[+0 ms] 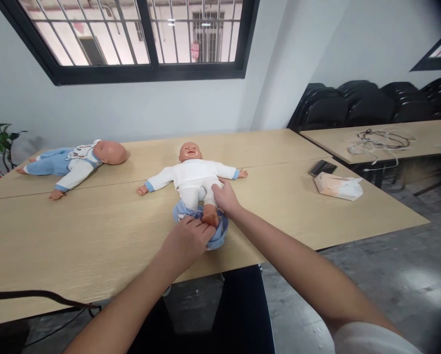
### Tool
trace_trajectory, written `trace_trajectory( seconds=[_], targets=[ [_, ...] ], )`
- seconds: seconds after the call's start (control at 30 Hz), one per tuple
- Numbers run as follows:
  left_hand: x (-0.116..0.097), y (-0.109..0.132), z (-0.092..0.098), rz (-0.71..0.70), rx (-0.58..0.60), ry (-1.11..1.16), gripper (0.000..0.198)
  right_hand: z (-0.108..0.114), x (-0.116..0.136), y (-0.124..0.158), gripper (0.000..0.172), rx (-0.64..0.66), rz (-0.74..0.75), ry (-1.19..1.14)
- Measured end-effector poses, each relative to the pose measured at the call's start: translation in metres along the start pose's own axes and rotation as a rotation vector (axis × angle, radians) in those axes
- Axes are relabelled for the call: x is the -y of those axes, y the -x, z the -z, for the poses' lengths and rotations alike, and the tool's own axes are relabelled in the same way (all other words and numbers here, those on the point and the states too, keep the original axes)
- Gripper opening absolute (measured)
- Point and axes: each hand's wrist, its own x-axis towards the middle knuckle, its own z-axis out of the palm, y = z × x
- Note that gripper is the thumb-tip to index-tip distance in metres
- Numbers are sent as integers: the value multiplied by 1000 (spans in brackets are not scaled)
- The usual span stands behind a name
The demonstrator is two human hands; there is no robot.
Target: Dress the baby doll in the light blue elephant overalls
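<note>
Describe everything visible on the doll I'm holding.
The doll lies face up on the table, arms spread. Head, hands and visible foot look plastic; top and legs look like white fabric, cuffs blue. Blue clothing lies bunched at its lower legs; one foot is hidden. Your right hand holds one leg; your left hand touches the clothing.

I can't see the doll's (194, 169) one foot, buried in the blue cloth (218, 240) by the table's (95, 246) near edge, nor the left hand's (189, 241) thumb. Toward the right end, a tissue box (336, 186) partly covers some dark object (322, 168) I can't identify. The plant (1, 142) past the left end is cut off.
</note>
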Motion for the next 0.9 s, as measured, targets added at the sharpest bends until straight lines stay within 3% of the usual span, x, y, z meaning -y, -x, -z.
trace_trajectory(
  seconds=[0.1,0.3,0.4,0.6,0.77,0.9],
  targets=[
    [-3,5,1,63,-84,37,23,2,-4,1,57,-87,8,67],
    [-1,4,6,131,-206,181,36,4,-1,10,62,-42,35,187],
    [-3,-3,7,203,-195,325,38,3,-1,16,63,-45,18,232],
    [-3,-13,4,545,-128,605,39,3,-4,20,68,-14,-26,239],
    [12,-12,-1,337,-78,646,38,14,-5,20,45,82,-162,-24],
    [19,-12,-8,419,-114,741,48,18,-7,25,34,143,-231,-136]
  ],
)
